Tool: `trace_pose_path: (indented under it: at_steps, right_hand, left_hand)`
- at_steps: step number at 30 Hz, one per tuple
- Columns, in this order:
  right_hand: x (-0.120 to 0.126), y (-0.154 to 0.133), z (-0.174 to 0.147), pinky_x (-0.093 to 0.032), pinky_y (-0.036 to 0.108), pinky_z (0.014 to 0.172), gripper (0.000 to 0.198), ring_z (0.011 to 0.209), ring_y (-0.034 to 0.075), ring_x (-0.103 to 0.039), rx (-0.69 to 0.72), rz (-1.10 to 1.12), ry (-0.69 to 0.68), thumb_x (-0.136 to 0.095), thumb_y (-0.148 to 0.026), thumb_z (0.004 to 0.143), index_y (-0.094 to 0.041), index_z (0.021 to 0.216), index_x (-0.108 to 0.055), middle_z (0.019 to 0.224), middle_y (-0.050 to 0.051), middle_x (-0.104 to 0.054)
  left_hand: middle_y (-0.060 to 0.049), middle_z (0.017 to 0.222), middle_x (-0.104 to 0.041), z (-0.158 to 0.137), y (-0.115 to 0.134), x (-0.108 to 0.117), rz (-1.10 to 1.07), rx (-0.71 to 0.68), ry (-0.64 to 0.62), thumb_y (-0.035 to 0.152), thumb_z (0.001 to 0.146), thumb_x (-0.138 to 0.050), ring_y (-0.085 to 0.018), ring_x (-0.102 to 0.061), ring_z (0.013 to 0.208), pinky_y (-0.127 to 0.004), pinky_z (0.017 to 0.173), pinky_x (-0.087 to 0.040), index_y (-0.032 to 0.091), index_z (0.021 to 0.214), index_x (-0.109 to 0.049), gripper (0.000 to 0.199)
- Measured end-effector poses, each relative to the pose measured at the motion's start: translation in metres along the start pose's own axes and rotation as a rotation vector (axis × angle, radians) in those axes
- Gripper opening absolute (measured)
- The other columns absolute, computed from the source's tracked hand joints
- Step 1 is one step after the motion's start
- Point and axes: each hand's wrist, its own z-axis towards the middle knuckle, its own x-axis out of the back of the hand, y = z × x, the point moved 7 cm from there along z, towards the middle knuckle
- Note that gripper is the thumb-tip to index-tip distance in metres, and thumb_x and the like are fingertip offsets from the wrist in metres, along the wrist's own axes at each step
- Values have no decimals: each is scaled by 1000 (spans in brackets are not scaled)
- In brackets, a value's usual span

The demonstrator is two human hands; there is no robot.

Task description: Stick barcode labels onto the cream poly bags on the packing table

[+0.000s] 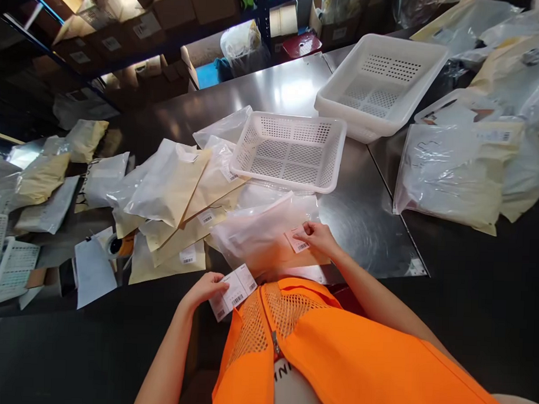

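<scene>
Left hand [207, 286] gripping label strip [233, 291], right hand [318, 237] pinching barcode sticker [297, 240] onto clear bag [262, 232]

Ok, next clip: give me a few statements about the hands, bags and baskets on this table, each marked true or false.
1. The left hand holds a strip of barcode labels. True.
2. The right hand rests inside a basket. False: it presses a label onto a clear plastic bag.
3. The nearer white basket is full of parcels. False: it looks empty.
4. A second white basket sits farther back to the right. True.
5. Cream and clear bags lie piled left of the nearer basket. True.
</scene>
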Motion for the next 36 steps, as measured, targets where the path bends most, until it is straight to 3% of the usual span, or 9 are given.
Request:
trace_pose_path:
  at_steps: [5,10,14,19,23,26,29,33,36]
  right_hand:
    - [-10,-14,5,-32,28,56,36,72,22,-61,-46,-390,26,-74,-52,75,-23,91,-59,77,3,-67]
    - [-8,-25,0,-42,36,65,74,82,34,-67,-98,-607,65,-61,-71,79,-22,131,-44,85,12,-70]
    - [0,-20,1,-44,37,68,77,89,35,-66,-157,-566,105,-63,-73,75,-18,126,-45,95,16,-68]
    - [27,7,4,-45,38,73,61,102,35,-61,-226,-441,309,-64,-54,84,-15,127,-46,114,20,-63]
    - [33,19,8,-46,37,77,47,93,29,-62,-168,-208,399,-58,-46,86,-13,119,-52,100,14,-66]
    - [20,12,15,-48,33,73,56,83,24,-63,-98,-33,257,-66,-52,76,-13,116,-56,94,11,-68]
    - [2,-7,19,-47,31,65,45,76,24,-64,-84,9,-8,-67,-56,72,-16,92,-66,80,7,-69]
    - [-24,-62,16,-51,32,67,42,82,25,-66,39,264,-423,-70,-55,71,-18,91,-68,90,7,-72]
    - [-41,-114,13,-55,34,69,45,79,24,-67,-6,513,-706,-77,-50,66,-18,96,-66,92,8,-72]
  left_hand:
    - [-5,60,-67,1,-12,-8,-48,19,27,29,59,-73,-15,-54,54,-24,56,-36,13,61,-72,16]
    - [-8,64,-70,-3,-29,-8,-105,36,51,34,60,-73,-17,-57,56,-25,58,-39,12,63,-72,23]
    - [-7,63,-70,-5,-38,-12,-148,34,60,39,59,-74,-17,-56,56,-27,59,-38,13,64,-72,26]
    - [-4,58,-66,-8,-44,-13,-183,40,93,42,55,-76,-15,-53,54,-26,58,-36,13,60,-69,30]
    - [-2,59,-65,-8,-48,-15,-197,44,102,42,54,-75,-15,-53,56,-26,60,-37,12,64,-68,32]
    - [-1,61,-64,-7,-51,-19,-203,41,96,42,56,-71,-14,-53,58,-26,61,-37,13,66,-66,31]
    - [1,57,-60,-6,-51,-23,-205,33,105,41,56,-66,-13,-48,56,-25,59,-34,14,62,-63,28]
    - [3,54,-55,-8,-47,-22,-222,4,134,33,54,-62,-11,-44,54,-25,57,-29,14,58,-62,19]
    - [4,52,-53,-11,-49,-15,-259,-20,171,28,54,-59,-11,-43,54,-25,55,-28,14,58,-63,15]
